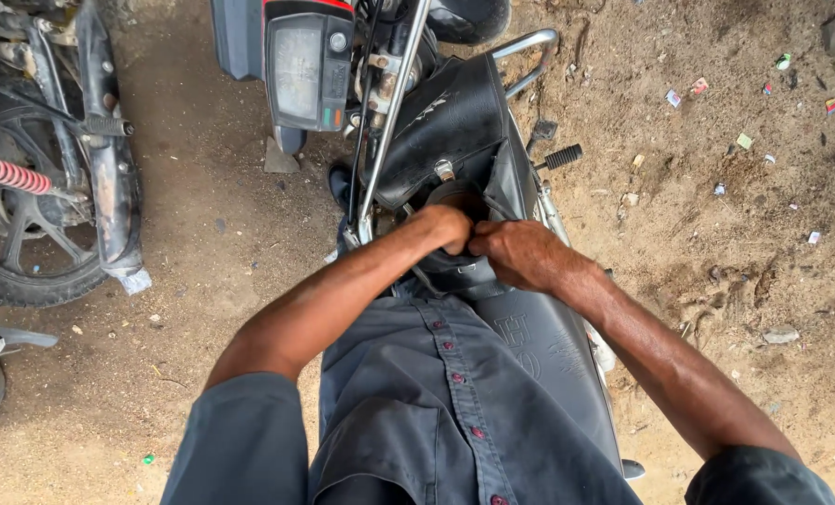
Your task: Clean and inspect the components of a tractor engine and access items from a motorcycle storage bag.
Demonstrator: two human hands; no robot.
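left hand (447, 227) | right hand (520, 252) | fingers hidden behind tank cover (445, 126)

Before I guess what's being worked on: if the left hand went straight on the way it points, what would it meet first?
The left hand points toward the right hand, so it would likely meet that first, above the tank cover; depth is unclear.

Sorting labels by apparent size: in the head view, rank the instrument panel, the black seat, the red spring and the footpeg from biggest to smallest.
1. black seat
2. instrument panel
3. red spring
4. footpeg

Spring and footpeg look close; their ranking is unsure.
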